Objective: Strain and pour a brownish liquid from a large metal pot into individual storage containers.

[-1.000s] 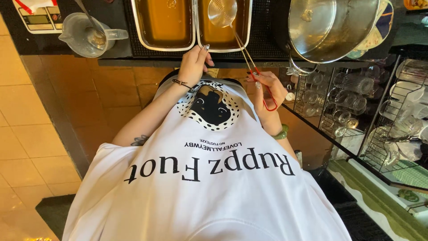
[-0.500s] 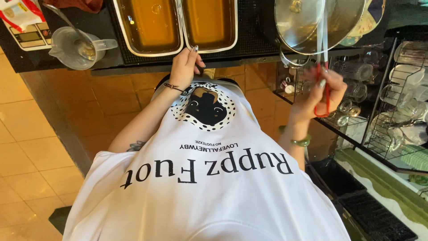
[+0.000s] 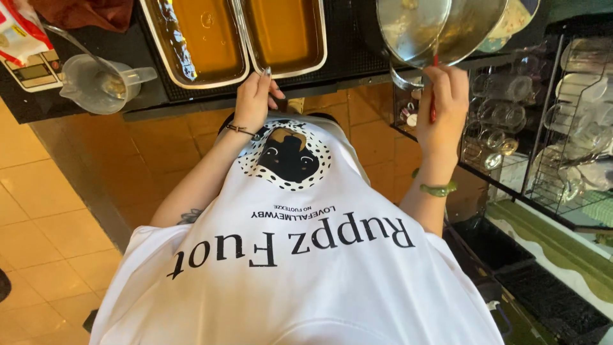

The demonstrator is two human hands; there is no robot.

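Head view showed the right hand [image 3: 440, 105] pinching a red-handled utensil [image 3: 433, 112] upright beneath the steel pot [image 3: 440, 29], while the left hand [image 3: 254, 102] gripped the near tray [image 3: 284, 35] rim.

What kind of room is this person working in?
Probably a working kitchen, maybe in a cafe or drinks stall. Two metal trays of brownish liquid sit on a dark counter, a big steel pot stands nearby, and racks of glasses fill the side.

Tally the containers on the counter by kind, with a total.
Metal trays: 2
Steel pot: 1
Plastic jug: 1
Total: 4
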